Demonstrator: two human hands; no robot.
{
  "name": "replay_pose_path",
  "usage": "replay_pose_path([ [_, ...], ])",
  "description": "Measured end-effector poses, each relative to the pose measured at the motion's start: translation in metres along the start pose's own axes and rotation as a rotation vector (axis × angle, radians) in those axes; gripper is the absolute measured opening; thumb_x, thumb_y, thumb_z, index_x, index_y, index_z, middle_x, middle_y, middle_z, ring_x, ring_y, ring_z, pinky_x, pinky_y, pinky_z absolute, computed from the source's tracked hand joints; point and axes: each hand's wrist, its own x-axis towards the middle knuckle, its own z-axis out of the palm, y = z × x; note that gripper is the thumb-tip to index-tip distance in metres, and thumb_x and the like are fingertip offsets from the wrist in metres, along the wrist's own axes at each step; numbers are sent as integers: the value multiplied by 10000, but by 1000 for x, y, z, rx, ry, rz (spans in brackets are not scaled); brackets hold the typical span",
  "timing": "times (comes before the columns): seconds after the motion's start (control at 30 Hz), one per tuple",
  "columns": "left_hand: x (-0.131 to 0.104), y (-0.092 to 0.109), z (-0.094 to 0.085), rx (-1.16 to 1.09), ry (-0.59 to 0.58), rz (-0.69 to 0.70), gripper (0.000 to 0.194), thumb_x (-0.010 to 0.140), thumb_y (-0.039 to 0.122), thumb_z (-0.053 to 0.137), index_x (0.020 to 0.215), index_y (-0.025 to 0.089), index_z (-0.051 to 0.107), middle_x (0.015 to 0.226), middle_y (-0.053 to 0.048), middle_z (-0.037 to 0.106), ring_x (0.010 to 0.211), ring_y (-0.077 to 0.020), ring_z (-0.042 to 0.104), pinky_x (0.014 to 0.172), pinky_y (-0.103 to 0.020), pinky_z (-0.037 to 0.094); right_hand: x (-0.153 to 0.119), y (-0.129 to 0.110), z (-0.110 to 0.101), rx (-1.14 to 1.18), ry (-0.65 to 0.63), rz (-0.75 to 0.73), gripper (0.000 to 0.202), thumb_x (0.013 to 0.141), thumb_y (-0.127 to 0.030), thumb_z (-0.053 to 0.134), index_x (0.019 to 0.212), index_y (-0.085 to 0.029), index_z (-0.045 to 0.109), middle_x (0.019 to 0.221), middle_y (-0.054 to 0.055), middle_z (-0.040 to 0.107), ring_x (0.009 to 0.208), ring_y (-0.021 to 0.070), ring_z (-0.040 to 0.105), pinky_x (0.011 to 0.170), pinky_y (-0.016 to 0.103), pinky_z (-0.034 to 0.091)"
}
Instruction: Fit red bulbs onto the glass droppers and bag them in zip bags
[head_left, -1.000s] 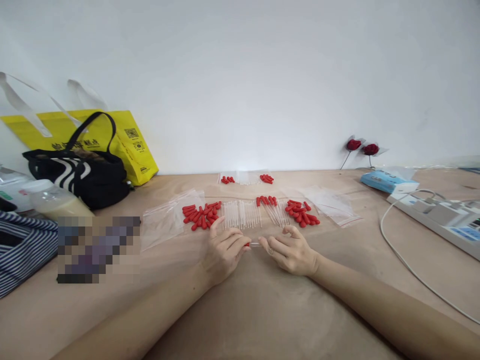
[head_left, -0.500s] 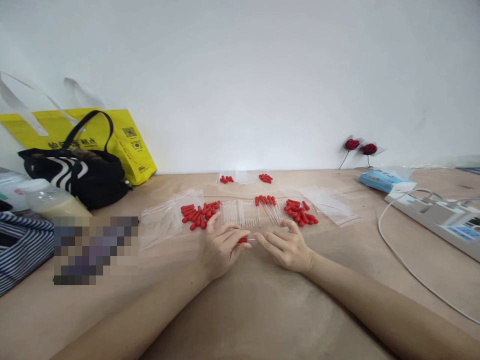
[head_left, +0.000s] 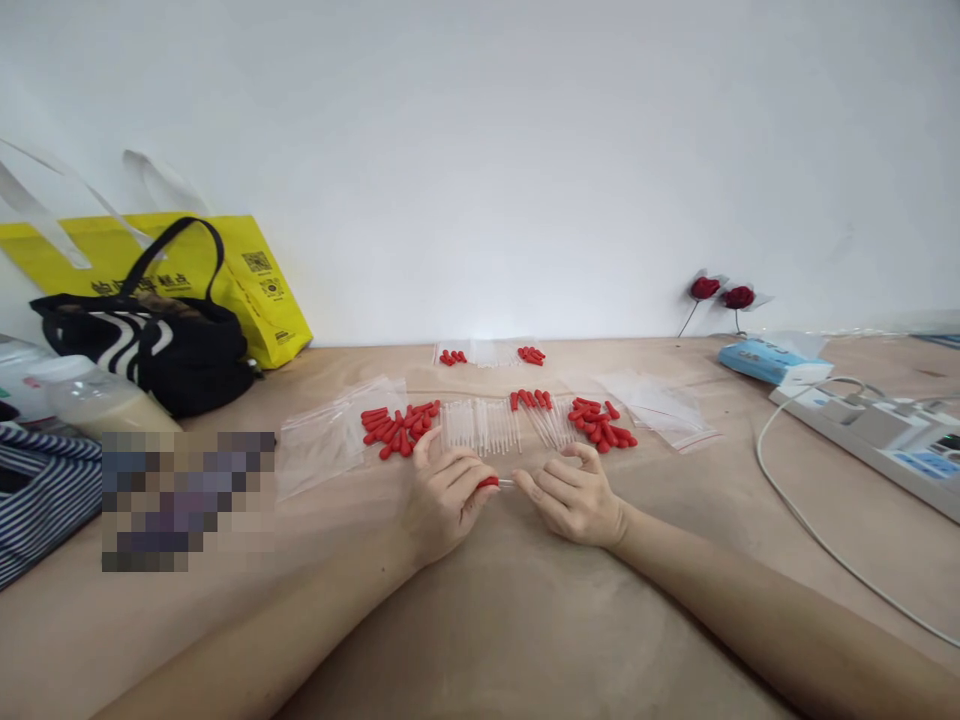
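In front of me, my left hand pinches a red rubber bulb between thumb and fingertips. A thin clear dropper tube runs from the bulb to my right hand, whose thumb and index finger are closed on it. How deep the tube sits in the bulb is hidden. Beyond the hands lies a row of bare clear tubes. Beside it, several droppers have red bulbs on their far ends. One heap of red bulbs is left of the row, another heap to its right.
Clear plastic bags lie on the table, with more red bulbs near the wall. Yellow and black bags and a bottle stand left. At right are a blue tissue pack, a power strip and its cable.
The red bulb shows more between my left fingers and sits slightly more tilted. Both hands stay in nearly the same place, still closed on the bulb and tube.
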Motion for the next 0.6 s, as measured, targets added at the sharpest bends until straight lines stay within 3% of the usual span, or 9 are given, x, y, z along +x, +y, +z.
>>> replay_pose_path([
  [0.37, -3, -2, 3, -90, -76, -41, 168, 847, 189, 405, 773, 194, 556, 705, 26, 644, 754, -132, 568, 998, -448, 130, -1, 1, 2, 3, -11, -16, 126, 814, -113, 483, 887, -142, 582, 570, -42, 557, 595, 76, 456, 802, 319, 286],
  [0.6, -1, -10, 3, 30, -47, -99, 152, 850, 262, 437, 862, 219, 582, 798, 6, 665, 806, -159, 574, 994, -454, 149, 11, -4, 0, -23, -179, 141, 125, 793, -152, 485, 840, -165, 601, 660, 4, 594, 666, 122, 459, 744, 337, 244],
])
